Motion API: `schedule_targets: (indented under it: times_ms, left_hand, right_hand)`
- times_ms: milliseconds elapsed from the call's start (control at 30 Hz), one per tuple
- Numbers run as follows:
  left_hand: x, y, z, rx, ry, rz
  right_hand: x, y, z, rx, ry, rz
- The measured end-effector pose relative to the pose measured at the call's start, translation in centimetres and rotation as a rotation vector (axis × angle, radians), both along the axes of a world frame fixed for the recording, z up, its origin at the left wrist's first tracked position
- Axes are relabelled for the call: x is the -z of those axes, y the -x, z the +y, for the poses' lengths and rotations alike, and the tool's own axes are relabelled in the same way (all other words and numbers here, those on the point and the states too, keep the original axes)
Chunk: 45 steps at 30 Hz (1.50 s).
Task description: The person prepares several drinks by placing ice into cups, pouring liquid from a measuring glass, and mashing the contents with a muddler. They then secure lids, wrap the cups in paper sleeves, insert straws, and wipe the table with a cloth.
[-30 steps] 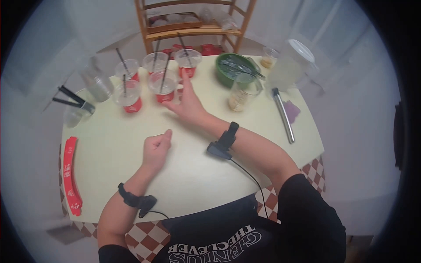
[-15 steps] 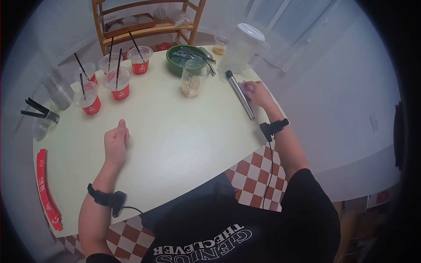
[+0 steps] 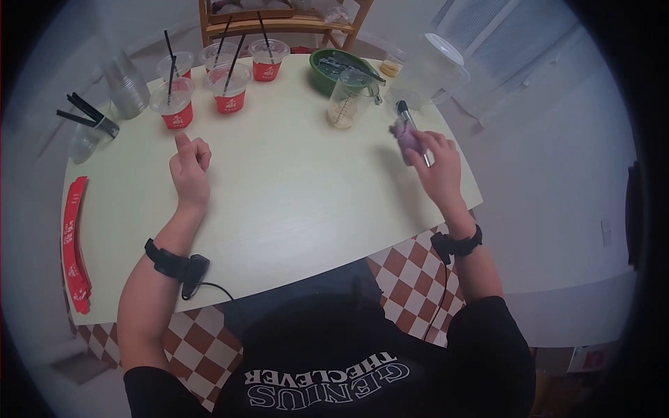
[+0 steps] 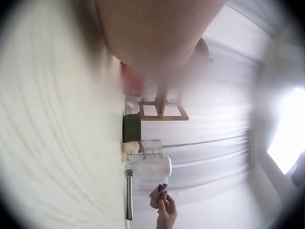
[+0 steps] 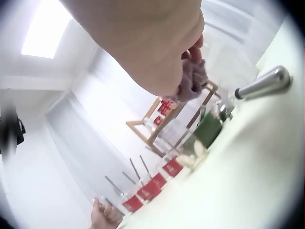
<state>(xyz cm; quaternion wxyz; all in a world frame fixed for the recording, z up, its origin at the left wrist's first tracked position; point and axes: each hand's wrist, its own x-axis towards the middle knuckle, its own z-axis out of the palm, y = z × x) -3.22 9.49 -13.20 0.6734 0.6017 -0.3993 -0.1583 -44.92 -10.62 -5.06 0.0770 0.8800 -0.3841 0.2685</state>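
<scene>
A crumpled purple cloth (image 3: 408, 143) hangs from my right hand (image 3: 439, 164), pinched between thumb and fingers above the table's right side. Beneath and behind it lies a silver rod-shaped tool with a black end (image 3: 402, 108), partly covered by the cloth. In the right wrist view the cloth (image 5: 193, 81) bunches under the fingers. My left hand (image 3: 189, 174) holds nothing; its fingers are loosely curled and the thumb points toward the cups. Nearest to it is a clear cup with a red sleeve (image 3: 178, 115) and a black straw.
Several similar cups (image 3: 230, 97) stand at the back left, beside stacked clear cups (image 3: 125, 90) and a straw holder (image 3: 106, 127). Red sleeves (image 3: 72, 244) lie at the left edge. A measuring cup (image 3: 343, 108), green bowl (image 3: 327, 80) and clear pitcher (image 3: 428, 70) stand back right.
My right hand went from the cups to the cloth at the right, then picked it up and brought it over the silver tool. The left hand keeps its loosely curled pose.
</scene>
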Motion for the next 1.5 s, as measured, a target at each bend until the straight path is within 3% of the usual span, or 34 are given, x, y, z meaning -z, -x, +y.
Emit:
schedule_targets:
  times_ms: [67, 200, 367, 500, 567, 633, 667, 800, 900, 933, 1067, 1167, 1233, 1267, 1333, 1367, 1433, 1500]
  left_hand:
    - [-0.3, -0.1, 0.1, -0.119, 0.097, -0.007]
    - [-1.0, 0.2, 0.7, -0.113, 0.112, 0.013]
    - [-1.3, 0.2, 0.6, -0.132, 0.157, 0.003]
    - [-1.0, -0.2, 0.9, -0.109, 0.199, -0.013]
    - [-1.6, -0.1, 0.8, -0.098, 0.245, -0.053]
    - [-2.6, 0.6, 0.9, -0.250, 0.380, -0.429]
    - [-3.4, 0.3, 1.8, -0.206, 0.375, -0.652]
    - [-3.9, 0.8, 2.1, -0.110, 0.361, -0.790]
    - [-3.0, 0.7, 0.9, -0.134, 0.257, -0.697]
    - [-2.9, 0.4, 1.4, -0.074, 0.092, -0.659]
    - [-1.8, 0.5, 0.3, -0.015, -0.030, -0.534]
    - [-1.4, 0.4, 0.1, -0.027, -0.126, -0.552]
    - [-0.8, 0.2, 0.1, 0.015, -0.316, -0.562]
    - [-0.4, 0.6, 0.1, -0.003, -0.320, -0.575]
    - [-0.1, 1.8, 0.7, -0.054, -0.775, -0.806]
    - [-0.4, 1.9, 1.3, -0.083, -0.807, -0.817]
    - [-1.5, 2.4, 2.5, 0.093, -0.945, -0.684]
    - [-2.9, 2.4, 5.3, 0.118, -1.015, -0.660]
  right_hand:
    - [3.1, -2.3, 2.2, -0.145, -0.201, 0.092]
    - [5.2, -8.5, 4.6, -0.246, -0.260, 0.234]
    - [5.6, -17.9, 5.7, -0.572, -0.378, 0.202]
    - [7.7, -26.7, 7.6, -0.726, -0.309, 0.090]
    - [8.2, -30.1, 9.3, -0.984, -0.346, 0.014]
    - [8.0, -31.5, 12.3, -1.110, -0.590, -0.088]
    - [9.3, -31.9, 12.7, -1.171, -0.580, -0.111]
    - [7.8, -28.3, 10.8, -1.024, -0.383, 0.048]
    - [7.6, -23.8, 7.0, -0.490, -0.035, 0.129]
    - [7.7, -22.1, 6.4, -0.380, 0.114, 0.159]
    - [7.5, -15.3, 7.1, -0.331, 0.117, 0.260]
    - [6.1, -11.8, 10.9, -0.303, -0.006, 0.303]
    - [5.7, -10.1, 14.2, -0.384, -0.086, 0.263]
    - [5.9, -9.8, 16.2, -0.452, -0.068, 0.246]
    - [6.2, -9.8, 19.1, -0.609, -0.102, 0.247]
    - [6.2, -10.5, 19.1, -0.644, -0.110, 0.221]
    - [6.0, -12.5, 17.7, -0.730, -0.243, 0.224]
    - [7.3, -16.0, 14.6, -0.700, -0.102, 0.226]
